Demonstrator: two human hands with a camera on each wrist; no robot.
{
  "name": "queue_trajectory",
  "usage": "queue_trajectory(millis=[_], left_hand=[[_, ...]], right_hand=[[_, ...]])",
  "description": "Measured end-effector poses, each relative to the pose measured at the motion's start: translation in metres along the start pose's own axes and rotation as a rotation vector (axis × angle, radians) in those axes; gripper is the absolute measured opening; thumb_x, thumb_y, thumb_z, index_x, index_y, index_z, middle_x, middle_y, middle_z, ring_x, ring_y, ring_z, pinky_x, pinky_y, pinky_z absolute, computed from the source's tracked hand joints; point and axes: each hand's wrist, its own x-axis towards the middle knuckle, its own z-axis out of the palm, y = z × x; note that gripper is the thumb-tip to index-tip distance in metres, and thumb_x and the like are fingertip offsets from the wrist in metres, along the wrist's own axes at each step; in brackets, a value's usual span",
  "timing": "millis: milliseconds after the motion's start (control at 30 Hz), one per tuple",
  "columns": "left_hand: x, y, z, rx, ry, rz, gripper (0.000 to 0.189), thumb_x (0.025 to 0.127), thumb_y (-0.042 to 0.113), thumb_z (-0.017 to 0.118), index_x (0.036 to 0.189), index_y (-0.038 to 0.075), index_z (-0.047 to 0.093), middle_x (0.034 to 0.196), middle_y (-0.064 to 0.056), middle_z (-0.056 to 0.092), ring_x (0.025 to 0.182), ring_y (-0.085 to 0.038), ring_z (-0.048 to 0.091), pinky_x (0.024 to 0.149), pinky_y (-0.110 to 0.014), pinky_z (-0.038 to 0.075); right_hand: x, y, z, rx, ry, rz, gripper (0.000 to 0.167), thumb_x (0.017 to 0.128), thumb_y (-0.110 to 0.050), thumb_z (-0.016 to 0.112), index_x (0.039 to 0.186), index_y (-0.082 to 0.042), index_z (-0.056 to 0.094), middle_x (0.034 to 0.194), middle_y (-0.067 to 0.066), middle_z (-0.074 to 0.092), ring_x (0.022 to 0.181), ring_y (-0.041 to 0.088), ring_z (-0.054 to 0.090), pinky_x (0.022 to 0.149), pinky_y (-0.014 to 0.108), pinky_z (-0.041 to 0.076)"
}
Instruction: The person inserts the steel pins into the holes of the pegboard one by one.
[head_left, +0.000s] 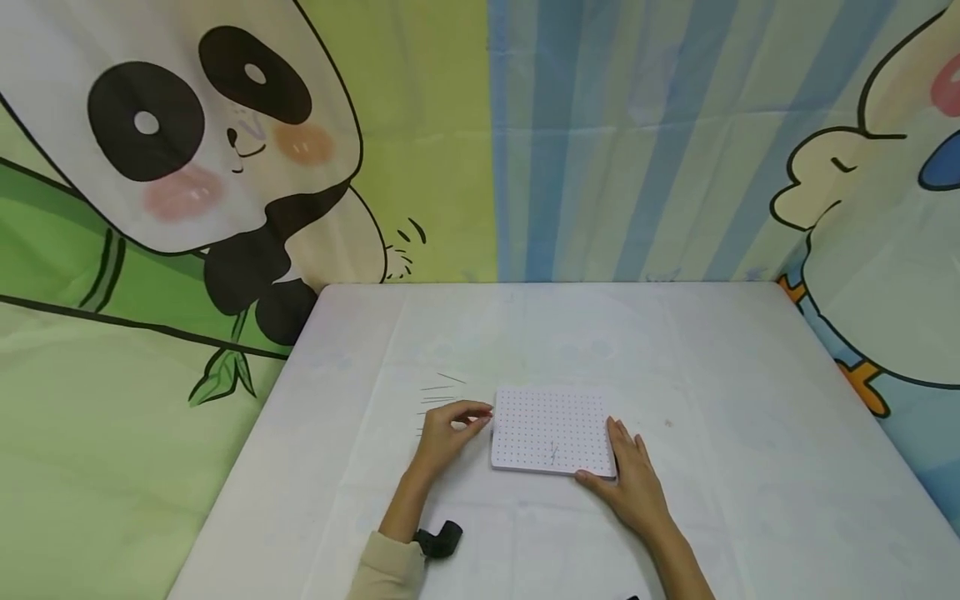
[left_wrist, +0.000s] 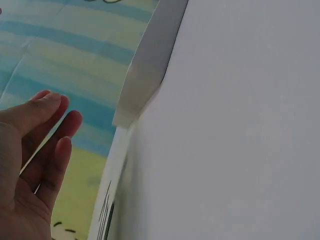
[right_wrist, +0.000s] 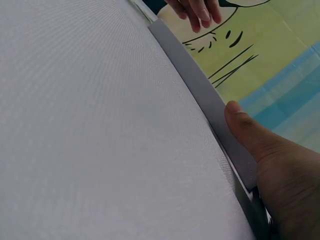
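A white pegboard (head_left: 525, 429) with rows of small holes lies on the table. A few thin dark sticks (right_wrist: 232, 67) stand up from it near its front edge. My right hand (head_left: 637, 487) holds the board's near right corner, the thumb along the front side and the fingers against the right side. At the board's left edge, my left hand (head_left: 450, 433) is raised with thumb and index finger close together. Its other fingers are loosely bent, and nothing shows between them in the left wrist view.
More thin dark sticks (head_left: 437, 400) lie on the white table (head_left: 750, 517), left of the board and behind my left hand. A black wrist mount (head_left: 440, 540) sits at my left wrist. Cartoon-printed cloth (head_left: 420, 167) hangs behind the table.
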Motion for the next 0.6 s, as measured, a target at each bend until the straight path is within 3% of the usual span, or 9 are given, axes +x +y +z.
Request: queue_trajectory(millis=[133, 267, 400, 600], left_hand=[[-0.010, -0.020, -0.030, 0.120, 0.036, -0.031, 0.012, 0.075, 0.002, 0.075, 0.086, 0.006, 0.072, 0.081, -0.001, 0.069, 0.069, -0.014, 0.063, 0.056, -0.024, 0.050], [-0.024, -0.034, -0.052, 0.180, 0.019, -0.086, 0.010, 0.072, 0.007, 0.078, 0.079, 0.013, 0.074, 0.078, 0.008, 0.066, 0.064, -0.007, 0.058, 0.054, -0.020, 0.046], [-0.032, -0.042, -0.060, 0.206, -0.017, -0.133, 0.013, 0.070, 0.009, 0.080, 0.078, 0.017, 0.074, 0.076, 0.012, 0.062, 0.065, -0.007, 0.054, 0.053, -0.021, 0.043], [-0.032, -0.046, -0.060, 0.230, -0.056, -0.163, 0.013, 0.070, 0.010, 0.080, 0.077, 0.018, 0.074, 0.075, 0.012, 0.059, 0.065, -0.007, 0.054, 0.053, -0.021, 0.043]], right_hand=[[-0.001, 0.001, 0.001, 0.005, 0.007, -0.018, 0.103, 0.073, -0.056, 0.069, 0.141, 0.007, 0.024, 0.145, 0.022, 0.028, 0.134, 0.035, 0.023, 0.111, 0.042, 0.005], [-0.001, 0.001, 0.002, 0.005, 0.000, -0.020, 0.104, 0.073, -0.057, 0.069, 0.142, 0.007, 0.024, 0.145, 0.021, 0.028, 0.134, 0.035, 0.023, 0.111, 0.042, 0.005], [-0.001, 0.001, 0.001, 0.005, -0.004, -0.003, 0.105, 0.072, -0.058, 0.068, 0.142, 0.005, 0.023, 0.146, 0.020, 0.027, 0.134, 0.034, 0.022, 0.111, 0.041, 0.004], [-0.001, 0.001, 0.001, 0.003, -0.007, 0.007, 0.105, 0.072, -0.060, 0.067, 0.143, 0.004, 0.023, 0.146, 0.020, 0.027, 0.135, 0.034, 0.022, 0.111, 0.040, 0.003]])
